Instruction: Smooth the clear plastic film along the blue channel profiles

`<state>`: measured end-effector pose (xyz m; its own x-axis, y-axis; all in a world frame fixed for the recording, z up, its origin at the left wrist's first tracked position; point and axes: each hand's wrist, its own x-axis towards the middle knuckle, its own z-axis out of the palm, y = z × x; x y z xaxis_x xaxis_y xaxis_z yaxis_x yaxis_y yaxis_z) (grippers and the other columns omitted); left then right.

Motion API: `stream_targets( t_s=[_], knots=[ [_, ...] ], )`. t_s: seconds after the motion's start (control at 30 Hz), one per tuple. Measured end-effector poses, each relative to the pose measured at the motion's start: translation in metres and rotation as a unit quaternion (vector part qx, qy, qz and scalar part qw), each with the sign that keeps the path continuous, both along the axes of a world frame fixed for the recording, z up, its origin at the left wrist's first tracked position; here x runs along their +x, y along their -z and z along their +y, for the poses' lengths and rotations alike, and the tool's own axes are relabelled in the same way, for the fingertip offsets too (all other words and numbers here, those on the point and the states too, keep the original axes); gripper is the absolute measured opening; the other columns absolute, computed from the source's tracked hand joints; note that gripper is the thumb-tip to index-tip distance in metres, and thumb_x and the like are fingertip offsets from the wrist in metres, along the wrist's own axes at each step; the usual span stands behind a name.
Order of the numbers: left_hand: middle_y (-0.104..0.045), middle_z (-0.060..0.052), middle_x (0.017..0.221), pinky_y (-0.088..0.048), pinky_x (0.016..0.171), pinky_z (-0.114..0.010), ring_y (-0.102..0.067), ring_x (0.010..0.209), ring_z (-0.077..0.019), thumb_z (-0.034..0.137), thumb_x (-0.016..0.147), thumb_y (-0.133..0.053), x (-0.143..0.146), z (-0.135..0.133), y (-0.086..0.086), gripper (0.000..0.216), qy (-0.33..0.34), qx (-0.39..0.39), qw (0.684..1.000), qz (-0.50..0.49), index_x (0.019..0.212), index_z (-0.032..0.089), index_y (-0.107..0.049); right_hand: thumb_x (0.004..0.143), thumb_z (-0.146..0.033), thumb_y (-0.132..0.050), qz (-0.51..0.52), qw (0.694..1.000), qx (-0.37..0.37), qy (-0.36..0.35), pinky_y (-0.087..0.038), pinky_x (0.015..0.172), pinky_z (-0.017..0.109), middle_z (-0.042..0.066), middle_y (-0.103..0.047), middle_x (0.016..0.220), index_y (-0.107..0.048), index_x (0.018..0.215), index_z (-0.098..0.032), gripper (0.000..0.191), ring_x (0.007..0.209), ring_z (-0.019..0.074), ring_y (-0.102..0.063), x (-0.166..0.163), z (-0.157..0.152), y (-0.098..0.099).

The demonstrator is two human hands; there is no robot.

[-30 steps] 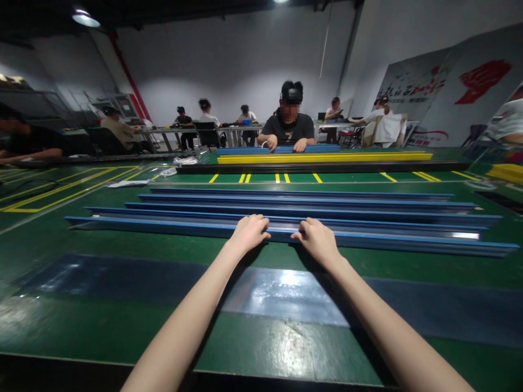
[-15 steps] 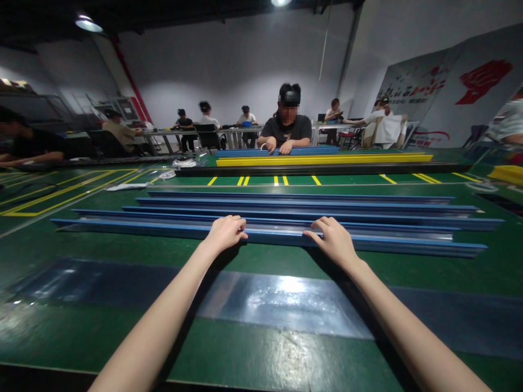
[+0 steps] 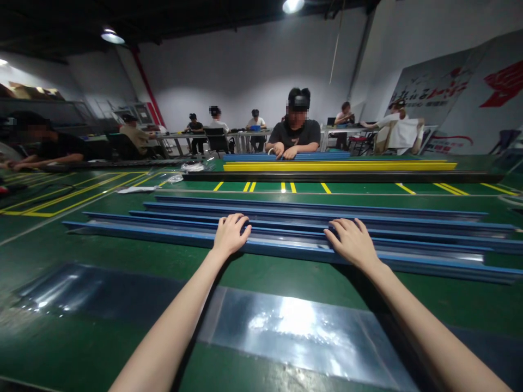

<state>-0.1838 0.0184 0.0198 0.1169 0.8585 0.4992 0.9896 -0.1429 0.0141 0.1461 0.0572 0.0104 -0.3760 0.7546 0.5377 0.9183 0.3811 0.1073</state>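
Note:
Several long blue channel-shaped strips (image 3: 286, 251) lie side by side across the green table, their raised edges running left to right. My left hand (image 3: 232, 234) rests palm down over the nearest strips, fingers stretched forward and thumb apart. To its right, my right hand (image 3: 352, 242) lies over the same strips with its fingers spread. Neither hand is closed round a strip; exactly which edges the fingertips touch is hidden. Nearer to me, beneath my forearms, a long flat clear plastic sleeve (image 3: 281, 326) lies on the table and reflects the ceiling light.
Beyond the blue strips lie a black strip (image 3: 343, 177) and a yellow strip (image 3: 339, 166). A co-worker (image 3: 296, 133) sits across the table, hands on more blue strips. Crumpled clear plastic (image 3: 192, 167) lies at the far left. Yellow tape lines (image 3: 77, 193) mark the tabletop (image 3: 102, 348).
Both hands have moved slightly forward over the strips, and their fingers have opened out from the nearest strip's edge. My right hand has shifted right. The camera view has shifted a little.

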Motion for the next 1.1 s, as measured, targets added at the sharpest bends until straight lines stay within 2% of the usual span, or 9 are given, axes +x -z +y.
stream_targets(
  t_s=[0.1, 0.23, 0.47, 0.83, 1.1],
  knots=[
    [-0.060, -0.005, 0.107, -0.034, 0.082, -0.037, -0.051, 0.099, -0.0213, 0.035, 0.086, -0.038, 0.000, 0.007, -0.001, 0.030, -0.005, -0.012, 1.000, 0.003, 0.104, 0.020, -0.057, 0.089, -0.042, -0.027, -0.019, 0.999, -0.027, 0.003, -0.024, 0.097, 0.040, 0.008, -0.062, 0.094, -0.057, 0.095, -0.016, 0.041, 0.093, 0.0205, -0.053, 0.000, 0.002, 0.001],
    [-0.062, -0.006, 0.102, -0.034, 0.082, -0.036, -0.053, 0.096, -0.0210, 0.034, 0.085, -0.038, -0.001, 0.014, 0.000, 0.030, -0.007, -0.015, 1.000, 0.005, 0.098, 0.019, -0.060, 0.088, -0.041, -0.027, -0.049, 0.998, -0.047, -0.006, -0.031, 0.089, 0.036, 0.010, -0.058, 0.082, -0.055, 0.085, -0.014, 0.039, 0.084, 0.0216, -0.052, -0.002, 0.003, -0.001],
    [-0.066, -0.006, 0.088, -0.036, 0.080, -0.035, -0.056, 0.087, -0.0204, 0.030, 0.084, -0.036, -0.004, 0.022, 0.001, 0.031, 0.001, -0.020, 1.000, 0.017, 0.088, 0.017, -0.063, 0.087, -0.039, -0.031, -0.030, 0.997, -0.062, 0.016, -0.035, 0.073, 0.031, 0.009, -0.054, 0.084, -0.051, 0.085, -0.016, 0.031, 0.082, 0.0216, -0.048, -0.006, 0.002, -0.003],
    [-0.066, -0.007, 0.086, -0.038, 0.079, -0.034, -0.057, 0.085, -0.0204, 0.026, 0.082, -0.035, -0.016, 0.040, 0.004, 0.030, -0.005, -0.014, 1.000, 0.027, 0.088, 0.017, -0.063, 0.085, -0.035, -0.034, -0.021, 0.997, -0.068, 0.013, -0.034, 0.073, 0.031, 0.010, -0.053, 0.083, -0.049, 0.082, -0.016, 0.025, 0.082, 0.0215, -0.047, -0.016, 0.022, -0.003],
    [-0.064, -0.007, 0.088, -0.038, 0.080, -0.035, -0.056, 0.087, -0.0212, 0.026, 0.083, -0.033, -0.021, 0.060, 0.003, 0.031, -0.032, -0.026, 0.998, 0.044, 0.087, 0.017, -0.063, 0.084, -0.035, -0.032, 0.007, 0.998, -0.067, 0.015, -0.036, 0.075, 0.031, 0.009, -0.052, 0.083, -0.047, 0.080, -0.018, 0.023, 0.083, 0.0208, -0.046, -0.023, 0.049, 0.003]
  ],
)
